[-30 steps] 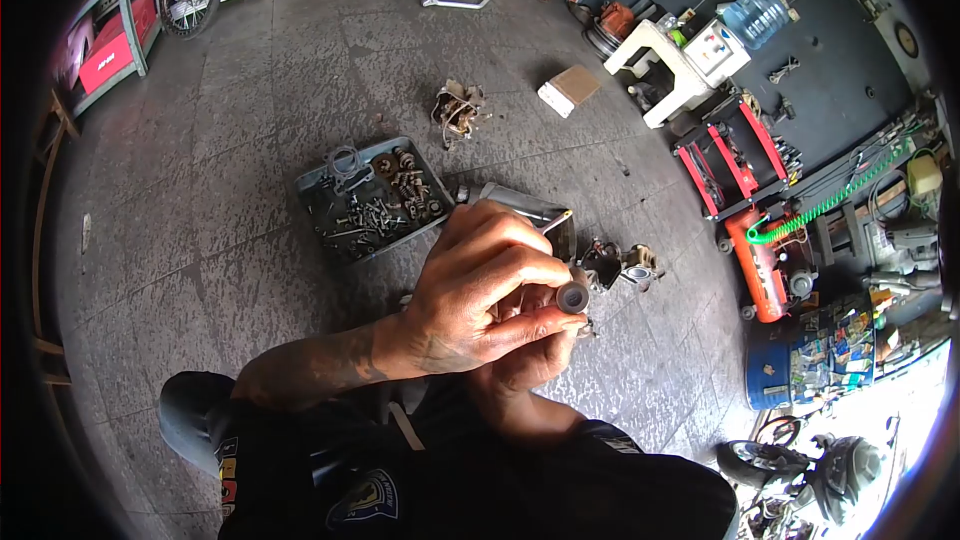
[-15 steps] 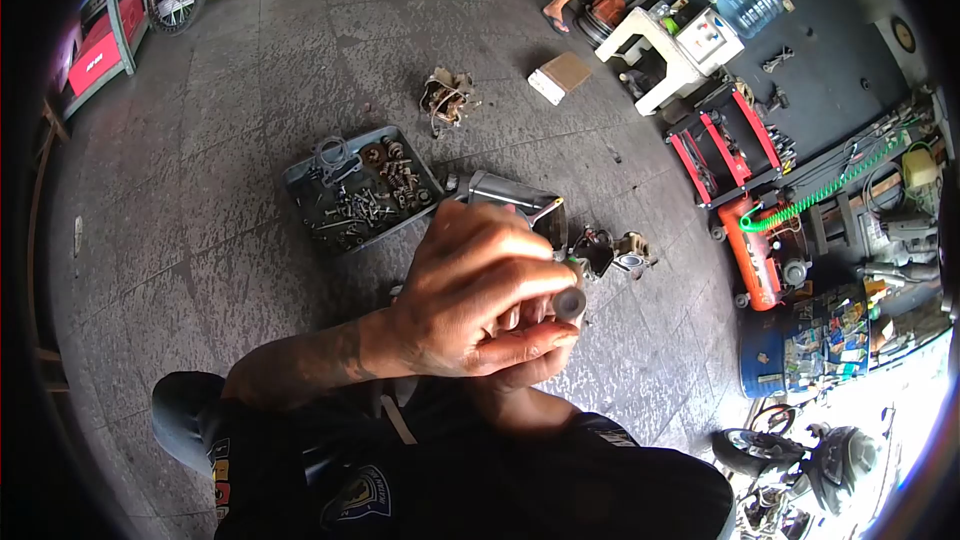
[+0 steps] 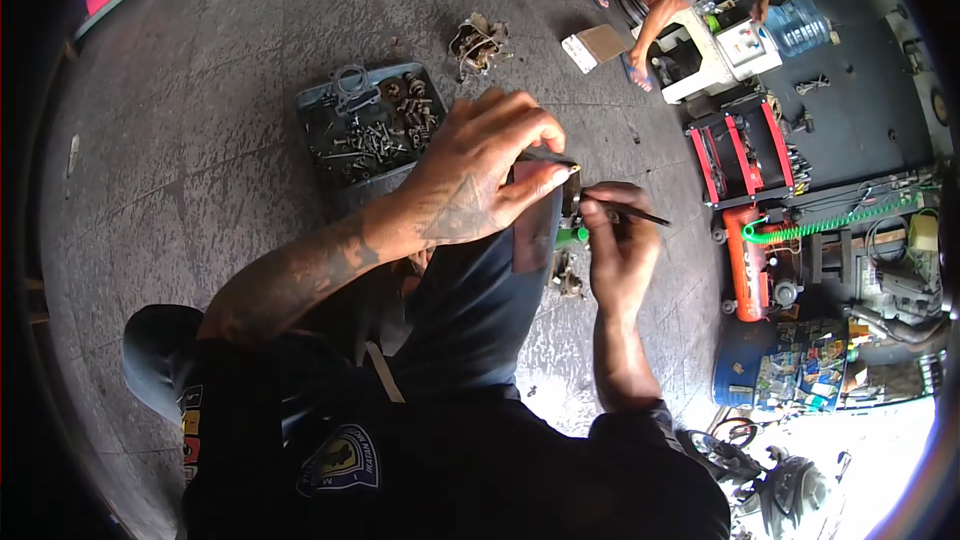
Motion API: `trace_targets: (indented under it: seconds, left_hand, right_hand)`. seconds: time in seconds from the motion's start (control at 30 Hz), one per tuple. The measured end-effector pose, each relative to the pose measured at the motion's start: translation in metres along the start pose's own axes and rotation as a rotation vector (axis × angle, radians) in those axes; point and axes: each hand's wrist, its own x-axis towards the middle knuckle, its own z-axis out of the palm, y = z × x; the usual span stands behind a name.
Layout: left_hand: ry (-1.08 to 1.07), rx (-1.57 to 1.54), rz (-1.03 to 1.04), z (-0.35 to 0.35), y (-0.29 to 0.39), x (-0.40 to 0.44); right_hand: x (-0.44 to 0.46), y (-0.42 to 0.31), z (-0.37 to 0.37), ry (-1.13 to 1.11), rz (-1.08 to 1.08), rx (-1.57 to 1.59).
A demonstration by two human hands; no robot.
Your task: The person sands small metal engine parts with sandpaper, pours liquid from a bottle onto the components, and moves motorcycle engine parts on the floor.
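My left hand [image 3: 485, 165] is closed in a pinch on a small dark piece [image 3: 545, 155]; a tiny brass-coloured tip shows at the fingertips, and its kind is unclear. To the right, my right hand [image 3: 622, 240] grips a thin dark rod [image 3: 645, 215] that points out to the right. Between the hands, below the fingertips, a bright green part [image 3: 572, 236] shows in part. My raised leg in dark trousers [image 3: 490, 290] lies under the left hand, with a pinkish patch [image 3: 532, 230] near the knee.
A grey tray [image 3: 300, 100] of bolts and metal parts sits on the floor. Beyond it lie a dirty metal part [image 3: 478, 43] and a cardboard box [image 3: 600, 43]. A red tool cart [image 3: 735, 155] and red compressor [image 3: 745, 275] stand right. Another person [image 3: 660, 0] is by the water dispenser [image 3: 750, 45].
My hands were together around a cylindrical piece with a round dark end; now they are apart, each with a thin dark thing. The view has shifted, and the other person now reaches toward the dispenser.
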Motion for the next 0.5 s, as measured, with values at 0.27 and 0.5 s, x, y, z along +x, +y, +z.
trace_targets:
  seconds: [0.27, 0.5]
  left_hand:
    - [-0.163, 0.366, -0.005, 0.034, -0.004, -0.034]
    - [-0.161, 0.382, -0.003, 0.034, -0.002, -0.038]
  right_hand:
    - [-0.004, 0.017, 0.006, -0.3, 0.008, -0.227]
    - [-0.02, 0.033, 0.018, -0.141, -0.019, -0.144]
